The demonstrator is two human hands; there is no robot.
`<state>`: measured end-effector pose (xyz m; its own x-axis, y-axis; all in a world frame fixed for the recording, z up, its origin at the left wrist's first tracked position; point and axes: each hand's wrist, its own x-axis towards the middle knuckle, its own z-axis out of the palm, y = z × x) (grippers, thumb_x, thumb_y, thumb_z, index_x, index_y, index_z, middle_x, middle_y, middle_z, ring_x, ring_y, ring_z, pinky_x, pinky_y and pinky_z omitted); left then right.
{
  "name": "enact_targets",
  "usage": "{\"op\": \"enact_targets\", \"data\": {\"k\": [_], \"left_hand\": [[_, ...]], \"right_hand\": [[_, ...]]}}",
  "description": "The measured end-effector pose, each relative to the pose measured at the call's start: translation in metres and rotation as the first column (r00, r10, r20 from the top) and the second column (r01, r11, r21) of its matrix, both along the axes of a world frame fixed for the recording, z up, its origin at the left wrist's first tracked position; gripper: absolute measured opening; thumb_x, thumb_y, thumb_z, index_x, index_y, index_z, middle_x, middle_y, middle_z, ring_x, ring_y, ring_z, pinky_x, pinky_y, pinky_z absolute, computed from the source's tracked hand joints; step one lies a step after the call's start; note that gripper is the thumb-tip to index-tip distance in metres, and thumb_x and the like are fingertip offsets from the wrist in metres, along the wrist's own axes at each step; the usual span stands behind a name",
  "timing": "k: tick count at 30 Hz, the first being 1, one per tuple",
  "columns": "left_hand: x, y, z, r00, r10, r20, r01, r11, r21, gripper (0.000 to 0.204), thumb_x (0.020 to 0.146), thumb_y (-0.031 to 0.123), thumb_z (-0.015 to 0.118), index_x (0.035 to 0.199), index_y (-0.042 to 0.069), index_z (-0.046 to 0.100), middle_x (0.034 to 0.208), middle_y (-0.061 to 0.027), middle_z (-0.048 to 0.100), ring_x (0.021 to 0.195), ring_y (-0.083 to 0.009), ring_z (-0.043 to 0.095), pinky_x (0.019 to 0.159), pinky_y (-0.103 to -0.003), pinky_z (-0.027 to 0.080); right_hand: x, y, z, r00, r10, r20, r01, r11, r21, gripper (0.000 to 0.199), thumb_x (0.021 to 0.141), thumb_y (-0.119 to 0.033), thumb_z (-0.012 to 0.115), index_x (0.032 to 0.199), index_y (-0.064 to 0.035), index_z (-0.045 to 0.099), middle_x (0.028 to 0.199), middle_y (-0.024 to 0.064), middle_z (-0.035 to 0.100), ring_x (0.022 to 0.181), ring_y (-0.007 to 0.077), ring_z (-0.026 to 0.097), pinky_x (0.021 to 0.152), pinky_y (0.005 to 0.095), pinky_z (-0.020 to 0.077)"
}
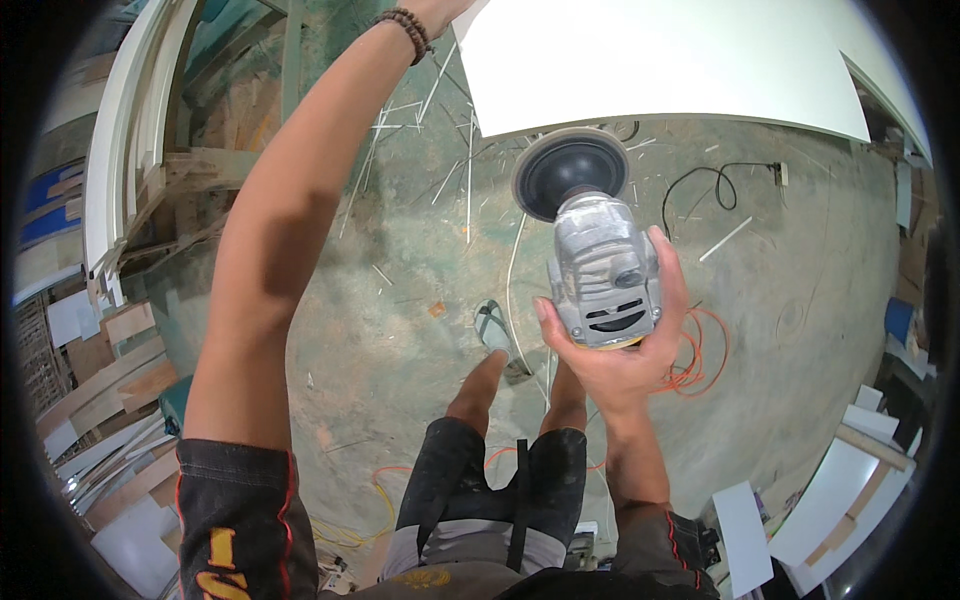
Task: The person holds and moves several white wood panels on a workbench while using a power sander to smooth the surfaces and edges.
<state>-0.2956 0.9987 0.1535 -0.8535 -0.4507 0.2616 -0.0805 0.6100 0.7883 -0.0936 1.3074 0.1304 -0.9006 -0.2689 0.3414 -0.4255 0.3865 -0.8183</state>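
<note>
My right hand is wrapped round the grey, dusty body of an angle grinder, thumb on one side and fingers on the other. At its far end a round black pad sits just below the near edge of a large white board; whether the two touch I cannot tell. My left arm stretches far forward, a beaded bracelet at the wrist. At the top edge of the picture my left hand is by the board's left corner, its fingers cut off from view.
Thin white strips litter the green-grey floor. A black cord with a plug lies at right, and an orange cable coils beside my right forearm. Long white panels lean at left, above stacked offcuts. More board pieces lie at lower right.
</note>
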Motion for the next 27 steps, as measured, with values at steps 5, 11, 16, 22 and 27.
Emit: {"op": "enact_targets", "data": {"k": [5, 11, 16, 22, 27], "left_hand": [[-0.001, 0.000, -0.004, 0.999, 0.032, -0.004, -0.032, 0.999, 0.011, 0.092, 0.086, 0.051, 0.079, 0.142, -0.012, 0.042, 0.139, -0.0281, 0.058, 0.132, -0.0363, 0.056, 0.111, -0.040, 0.044], [-0.004, -0.003, -0.006, 1.000, -0.012, -0.026, 0.012, 1.000, -0.022, 0.091, 0.087, 0.050, 0.079, 0.142, -0.011, 0.042, 0.138, -0.0287, 0.058, 0.130, -0.0377, 0.057, 0.110, -0.040, 0.045], [-0.001, -0.002, -0.002, 0.999, -0.029, -0.014, 0.028, 1.000, -0.006, 0.088, 0.088, 0.049, 0.079, 0.141, -0.011, 0.044, 0.139, -0.0285, 0.058, 0.130, -0.0367, 0.058, 0.110, -0.040, 0.045], [-0.002, -0.003, -0.002, 0.997, -0.073, -0.036, 0.074, 0.997, 0.011, 0.086, 0.090, 0.047, 0.078, 0.141, -0.012, 0.043, 0.140, -0.0276, 0.057, 0.130, -0.0344, 0.057, 0.109, -0.039, 0.045], [0.001, 0.002, 0.002, 0.999, -0.018, 0.035, 0.017, 1.000, 0.014, 0.084, 0.091, 0.044, 0.077, 0.142, -0.012, 0.043, 0.140, -0.0271, 0.057, 0.130, -0.0338, 0.057, 0.109, -0.039, 0.046]], "right_hand": [[0.004, -0.018, 0.000, 1.000, 0.005, -0.005, -0.005, 1.000, 0.025, 0.102, 0.062, -0.020, 0.099, 0.146, 0.0032, 0.046, 0.142, 0.0170, 0.054, 0.124, 0.0276, 0.058, 0.103, 0.0397, 0.0495], [0.004, -0.027, 0.000, 0.999, 0.004, 0.033, -0.004, 1.000, -0.010, 0.102, 0.062, -0.020, 0.099, 0.147, 0.0035, 0.046, 0.141, 0.0187, 0.054, 0.122, 0.0283, 0.059, 0.103, 0.0401, 0.0503], [0.001, -0.027, 0.002, 0.999, -0.009, 0.051, 0.010, 1.000, -0.016, 0.102, 0.063, -0.018, 0.098, 0.147, 0.0036, 0.045, 0.139, 0.0186, 0.054, 0.123, 0.0284, 0.059, 0.104, 0.0401, 0.0496], [-0.011, -0.017, -0.001, 0.991, -0.100, 0.088, 0.111, 0.986, -0.126, 0.099, 0.065, -0.016, 0.096, 0.147, 0.0022, 0.044, 0.139, 0.0165, 0.053, 0.127, 0.0268, 0.056, 0.107, 0.0395, 0.0471], [-0.024, -0.004, 0.001, 0.969, -0.192, 0.152, 0.218, 0.961, -0.173, 0.099, 0.066, -0.014, 0.096, 0.148, 0.0007, 0.043, 0.137, 0.0164, 0.053, 0.125, 0.0272, 0.057, 0.105, 0.0396, 0.0487]]}}
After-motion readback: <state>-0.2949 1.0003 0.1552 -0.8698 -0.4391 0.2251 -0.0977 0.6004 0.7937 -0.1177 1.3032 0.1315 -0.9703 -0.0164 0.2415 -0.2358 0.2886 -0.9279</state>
